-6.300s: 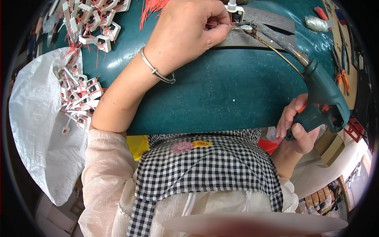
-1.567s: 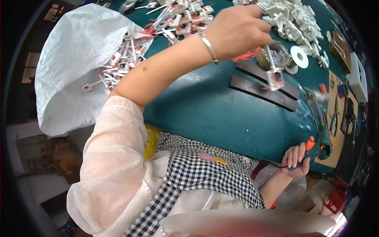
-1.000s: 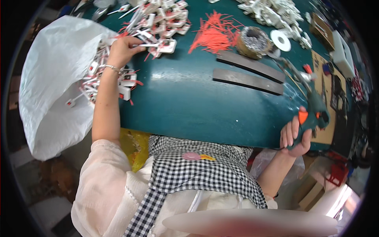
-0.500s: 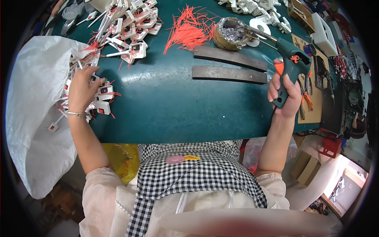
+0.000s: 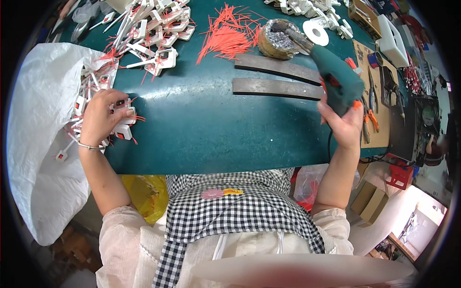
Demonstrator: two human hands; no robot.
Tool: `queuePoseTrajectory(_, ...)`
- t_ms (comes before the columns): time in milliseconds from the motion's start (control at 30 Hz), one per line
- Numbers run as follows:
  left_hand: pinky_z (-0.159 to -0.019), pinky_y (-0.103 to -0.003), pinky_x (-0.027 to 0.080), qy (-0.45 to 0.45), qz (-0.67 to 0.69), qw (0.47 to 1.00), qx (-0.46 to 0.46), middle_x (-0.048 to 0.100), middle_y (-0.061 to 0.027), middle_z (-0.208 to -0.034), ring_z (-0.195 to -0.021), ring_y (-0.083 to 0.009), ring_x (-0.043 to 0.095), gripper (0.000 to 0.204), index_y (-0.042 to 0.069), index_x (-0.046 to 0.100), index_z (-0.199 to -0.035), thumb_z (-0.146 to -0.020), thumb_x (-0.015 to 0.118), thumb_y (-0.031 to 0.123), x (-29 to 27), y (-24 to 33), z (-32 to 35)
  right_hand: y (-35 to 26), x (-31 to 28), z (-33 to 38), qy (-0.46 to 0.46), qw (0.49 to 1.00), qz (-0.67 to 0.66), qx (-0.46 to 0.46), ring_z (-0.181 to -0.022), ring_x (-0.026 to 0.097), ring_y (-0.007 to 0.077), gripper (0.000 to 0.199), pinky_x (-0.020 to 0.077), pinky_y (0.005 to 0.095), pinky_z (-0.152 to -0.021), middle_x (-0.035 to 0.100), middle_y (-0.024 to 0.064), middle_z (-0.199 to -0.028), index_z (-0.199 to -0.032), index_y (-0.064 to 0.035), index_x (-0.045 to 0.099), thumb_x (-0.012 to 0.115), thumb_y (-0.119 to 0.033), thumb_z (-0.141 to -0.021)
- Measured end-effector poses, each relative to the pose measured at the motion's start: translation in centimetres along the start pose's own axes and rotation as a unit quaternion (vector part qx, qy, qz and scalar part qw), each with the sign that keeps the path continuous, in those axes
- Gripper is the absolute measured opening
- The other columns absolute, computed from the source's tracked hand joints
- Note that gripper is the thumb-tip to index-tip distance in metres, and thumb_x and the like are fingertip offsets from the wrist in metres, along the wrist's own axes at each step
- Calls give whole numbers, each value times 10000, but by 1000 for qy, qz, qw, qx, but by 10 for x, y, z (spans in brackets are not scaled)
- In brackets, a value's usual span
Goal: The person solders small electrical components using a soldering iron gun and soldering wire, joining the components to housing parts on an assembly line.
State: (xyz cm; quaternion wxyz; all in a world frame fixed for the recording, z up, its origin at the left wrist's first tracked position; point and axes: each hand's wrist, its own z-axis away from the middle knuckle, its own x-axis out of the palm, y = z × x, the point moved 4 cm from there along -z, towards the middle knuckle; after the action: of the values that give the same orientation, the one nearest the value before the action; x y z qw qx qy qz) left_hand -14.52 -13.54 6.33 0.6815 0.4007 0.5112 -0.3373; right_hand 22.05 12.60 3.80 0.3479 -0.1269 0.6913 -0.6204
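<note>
My right hand (image 5: 343,122) is wrapped round the grip of a green soldering gun (image 5: 338,74). The gun's metal shaft slants to the upper left, its end over a round, foil-lined pot (image 5: 277,39). On the left, my left hand (image 5: 102,113) has its fingers and thumb curled over a white plastic part with red wires (image 5: 124,109), which it partly hides. That part lies at the right edge of a heap of similar parts (image 5: 79,106) on a white plastic sheet (image 5: 43,110).
Two dark metal bars (image 5: 276,88) lie mid-table below a spread of red wires (image 5: 228,41). Another pile of wired white parts (image 5: 163,29) sits at the far left. A white ring (image 5: 307,32) is beside the pot. Orange-handled pliers (image 5: 370,120) rest on cardboard at the right.
The soldering gun has tilted and swung toward the pot, my right hand turning with it. My left hand has shifted slightly down, its fingers closing over a white part.
</note>
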Motion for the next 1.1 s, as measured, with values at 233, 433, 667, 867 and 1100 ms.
queuePoseTrajectory(233,-707,-352,488,20,5,1000,-11,631,-86,-891,-783,-263,607,231,26,675,-936,-735,716,132,7,-2,-1,1,-2,-10,-8,973,-224,49,-449,487,119,459,421,233,-403,512,65,-675,-1202,84,491,612,-129,-814)
queuePoseTrajectory(433,-672,-321,482,3,76,996,-49,614,-70,-858,-712,-222,589,270,27,657,-938,-700,751,114,5,-4,3,9,-2,-14,6,952,-299,73,-443,490,119,427,433,241,-389,489,55,-658,-1204,89,483,562,-134,-849)
queuePoseTrajectory(667,-650,-329,461,3,73,997,-21,580,-64,-841,-694,-205,557,351,15,616,-897,-612,801,104,3,2,13,10,-3,-10,5,950,-308,56,-445,490,121,448,436,244,-390,491,58,-663,-1218,99,470,562,-138,-849)
queuePoseTrajectory(867,-638,-330,451,14,50,998,-41,563,-60,-900,-689,-208,546,321,18,604,-889,-626,784,61,8,1,15,7,-5,-10,26,950,-304,59,-451,488,124,447,431,253,-397,494,63,-667,-1206,102,473,563,-139,-841)
queuePoseTrajectory(1100,-640,-333,442,63,89,994,-32,549,-63,-937,-699,-201,522,379,30,551,-964,-639,735,-34,5,-2,16,-6,-12,-6,45,977,-207,4,-482,494,118,506,435,236,-414,519,75,-692,-1225,103,450,612,-138,-810)
